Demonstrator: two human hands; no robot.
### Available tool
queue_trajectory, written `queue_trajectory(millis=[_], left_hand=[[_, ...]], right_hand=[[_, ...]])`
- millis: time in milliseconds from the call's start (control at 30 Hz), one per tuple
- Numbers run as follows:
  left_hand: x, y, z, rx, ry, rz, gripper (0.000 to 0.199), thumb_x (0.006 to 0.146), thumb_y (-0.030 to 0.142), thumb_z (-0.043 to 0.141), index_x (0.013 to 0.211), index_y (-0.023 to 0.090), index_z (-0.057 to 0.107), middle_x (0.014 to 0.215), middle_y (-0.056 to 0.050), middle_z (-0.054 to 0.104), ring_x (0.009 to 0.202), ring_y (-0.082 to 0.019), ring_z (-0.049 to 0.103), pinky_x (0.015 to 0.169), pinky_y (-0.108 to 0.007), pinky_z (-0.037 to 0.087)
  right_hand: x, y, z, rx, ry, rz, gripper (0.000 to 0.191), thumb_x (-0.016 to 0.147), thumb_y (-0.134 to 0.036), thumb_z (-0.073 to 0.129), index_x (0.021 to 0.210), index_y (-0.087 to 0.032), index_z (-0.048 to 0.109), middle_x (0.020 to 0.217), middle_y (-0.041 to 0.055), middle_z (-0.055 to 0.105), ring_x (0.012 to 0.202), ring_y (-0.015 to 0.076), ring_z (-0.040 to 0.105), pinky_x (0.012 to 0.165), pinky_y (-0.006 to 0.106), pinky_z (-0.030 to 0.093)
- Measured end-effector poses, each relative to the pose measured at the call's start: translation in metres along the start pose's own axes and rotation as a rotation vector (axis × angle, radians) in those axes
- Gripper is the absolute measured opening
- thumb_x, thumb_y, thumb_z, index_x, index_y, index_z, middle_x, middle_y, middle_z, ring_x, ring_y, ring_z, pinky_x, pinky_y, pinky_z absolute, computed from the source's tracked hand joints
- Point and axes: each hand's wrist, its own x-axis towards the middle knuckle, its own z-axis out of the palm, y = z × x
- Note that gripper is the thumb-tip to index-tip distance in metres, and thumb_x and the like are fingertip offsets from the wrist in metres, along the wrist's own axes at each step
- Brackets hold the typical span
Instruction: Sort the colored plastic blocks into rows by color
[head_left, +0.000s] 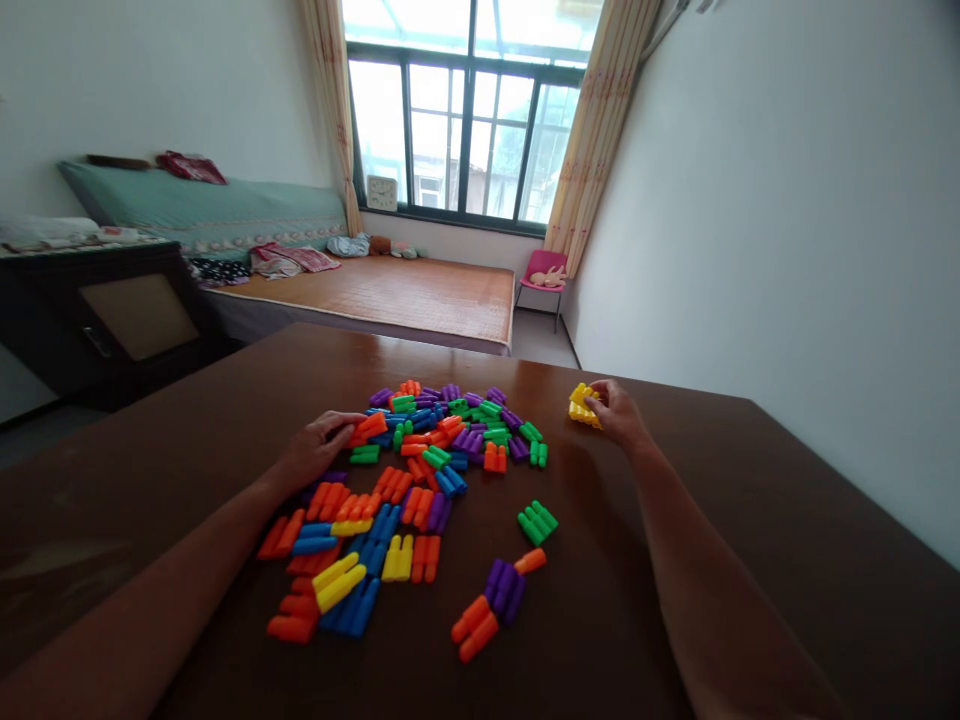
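Orange plastic block (pixel 369 430) pinched in our left hand (pixel 315 447) at the left of the multicoloured pile (pixel 470 441), we pinch yellow blocks (pixel 583 408) in our right hand (pixel 618 412) over the tabletop (pixel 750 500), all likely light, stiff, slightly slick and best taken by the long sides

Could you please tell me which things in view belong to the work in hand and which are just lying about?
In the work:
- orange block, in the left hand
- yellow blocks, in the right hand
- mixed block pile
- nearer blocks
- table beneath

Lying about:
- clock by the window
- patterned cloth on the bed
- pink chair
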Motion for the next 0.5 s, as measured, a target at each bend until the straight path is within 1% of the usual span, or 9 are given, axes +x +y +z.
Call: queue_trajectory(millis=[67, 133, 300, 500], left_hand=[[0.0, 0.0, 0.0, 0.002, 0.003, -0.002, 0.049, 0.085, 0.055, 0.046, 0.111, 0.019, 0.068, 0.112, -0.007, 0.067, 0.102, -0.024, 0.062, 0.092, -0.035, 0.047], [0.0, 0.0, 0.0, 0.001, -0.001, -0.002, 0.049, 0.085, 0.055, 0.046, 0.111, 0.019, 0.068, 0.112, -0.007, 0.066, 0.103, -0.024, 0.061, 0.093, -0.035, 0.047], [0.0, -0.002, 0.0, -0.005, -0.02, -0.017, 0.049, 0.085, 0.054, 0.046, 0.113, 0.019, 0.067, 0.114, -0.008, 0.066, 0.105, -0.024, 0.061, 0.094, -0.034, 0.047], [0.0, -0.002, 0.0, -0.011, -0.016, -0.018, 0.051, 0.085, 0.057, 0.045, 0.113, 0.02, 0.067, 0.115, -0.007, 0.066, 0.106, -0.025, 0.06, 0.094, -0.034, 0.047]], right_hand=[[0.004, 0.017, -0.005, -0.15, 0.054, -0.011, 0.029, 0.079, -0.029, 0.057, 0.104, -0.016, 0.062, 0.099, 0.0096, 0.067, 0.078, 0.0184, 0.063, 0.077, 0.034, 0.05], [0.005, 0.027, -0.003, -0.231, 0.057, -0.051, 0.028, 0.08, -0.027, 0.055, 0.104, -0.017, 0.064, 0.103, 0.0103, 0.067, 0.078, 0.0179, 0.063, 0.079, 0.034, 0.05], [0.007, 0.038, 0.006, -0.32, 0.067, -0.132, 0.032, 0.083, -0.026, 0.052, 0.11, -0.017, 0.066, 0.108, 0.0107, 0.067, 0.084, 0.019, 0.063, 0.088, 0.035, 0.047], [0.011, 0.048, 0.006, -0.395, 0.113, -0.178, 0.033, 0.084, -0.028, 0.051, 0.11, -0.015, 0.067, 0.112, 0.0124, 0.067, 0.084, 0.0199, 0.062, 0.09, 0.037, 0.046]])
